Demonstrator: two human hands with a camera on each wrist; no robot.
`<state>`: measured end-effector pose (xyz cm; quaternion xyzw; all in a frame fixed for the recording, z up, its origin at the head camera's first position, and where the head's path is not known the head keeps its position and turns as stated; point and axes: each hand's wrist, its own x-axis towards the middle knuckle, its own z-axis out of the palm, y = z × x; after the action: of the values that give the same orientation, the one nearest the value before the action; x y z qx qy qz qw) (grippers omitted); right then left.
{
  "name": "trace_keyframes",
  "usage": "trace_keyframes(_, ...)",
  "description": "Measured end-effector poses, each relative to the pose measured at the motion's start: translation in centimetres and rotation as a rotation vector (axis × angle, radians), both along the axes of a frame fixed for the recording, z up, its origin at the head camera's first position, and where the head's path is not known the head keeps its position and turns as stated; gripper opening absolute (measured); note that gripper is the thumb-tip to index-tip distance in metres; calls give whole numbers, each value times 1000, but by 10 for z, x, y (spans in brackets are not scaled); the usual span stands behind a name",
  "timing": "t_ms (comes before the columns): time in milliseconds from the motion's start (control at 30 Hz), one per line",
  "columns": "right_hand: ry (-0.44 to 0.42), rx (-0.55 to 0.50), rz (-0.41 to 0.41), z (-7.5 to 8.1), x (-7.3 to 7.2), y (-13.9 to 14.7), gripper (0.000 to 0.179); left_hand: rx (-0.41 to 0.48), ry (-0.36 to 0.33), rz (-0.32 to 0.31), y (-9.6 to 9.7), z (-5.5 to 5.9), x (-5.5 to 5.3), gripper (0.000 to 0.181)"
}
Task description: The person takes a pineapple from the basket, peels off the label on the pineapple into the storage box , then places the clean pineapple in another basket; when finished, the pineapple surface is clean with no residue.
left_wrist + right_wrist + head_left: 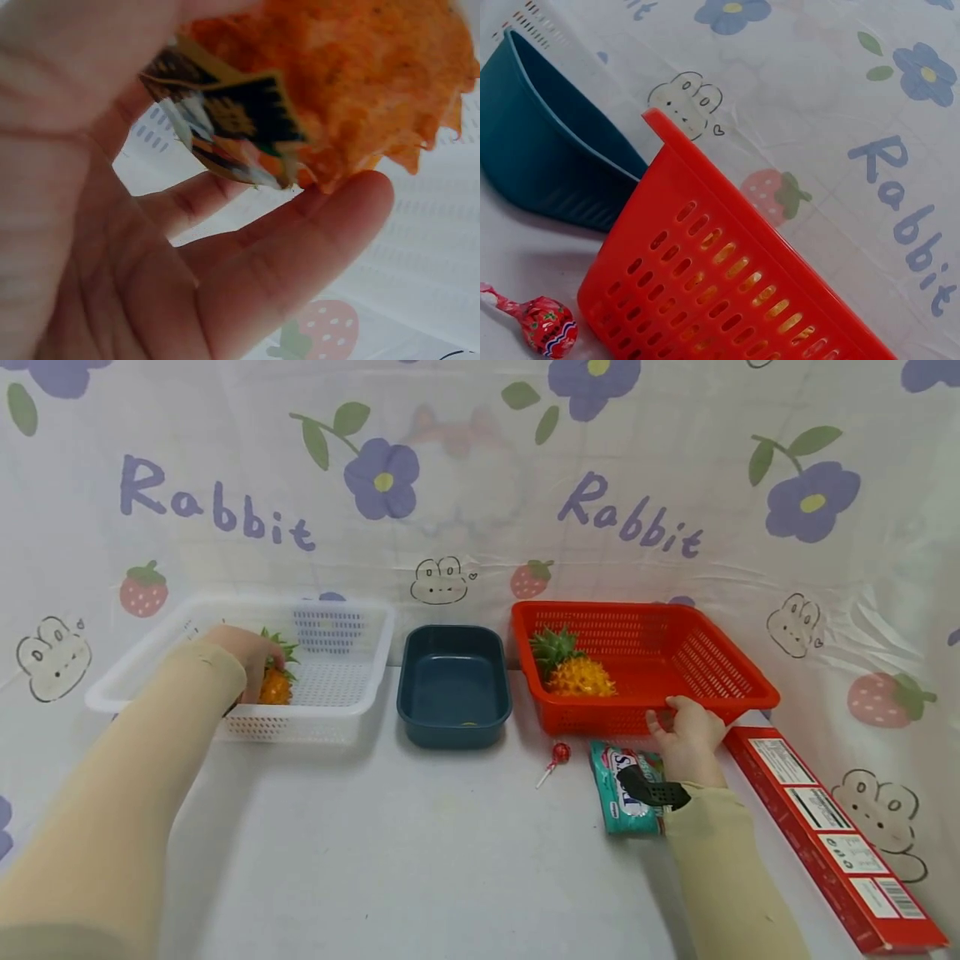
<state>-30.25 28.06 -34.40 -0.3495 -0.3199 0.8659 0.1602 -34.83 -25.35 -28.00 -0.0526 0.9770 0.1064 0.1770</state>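
In the white basket (341, 714) at left, my left hand (243, 652) grips a small orange pineapple (275, 687) with a green leafy crown. The left wrist view shows its spiky body close up, a dark, gold-edged label (247, 112) against it and my fingers curled beneath. At the front rim of the red basket (592, 720), my right hand (690, 739) holds the edge, one finger over it and the thumb below. Another pineapple (581, 677), yellow, lies inside this basket at left. The right wrist view has the red basket's slotted side but not my hand.
A dark blue bin (453, 735) stands between the baskets. In front of the red basket lie a red lollipop (560, 753) and a teal packet (618, 802), partly behind my right wrist. A long red box (832, 835) lies along the right. A patterned cloth hangs behind.
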Motion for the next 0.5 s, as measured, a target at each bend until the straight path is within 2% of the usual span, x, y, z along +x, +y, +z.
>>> trace_keyframes(233,-3,5,1,1,1,-2,72,-41,-34,-52,-11,-5,-14,76)
trace_keyframes(333,-10,5,13,0,2,-2,72,-62,-40,-81,-13,-4,-14,76)
trace_keyframes(500,5,-11,26,-1,2,-2,78,-43,-44,-74,-15,-1,-12,78)
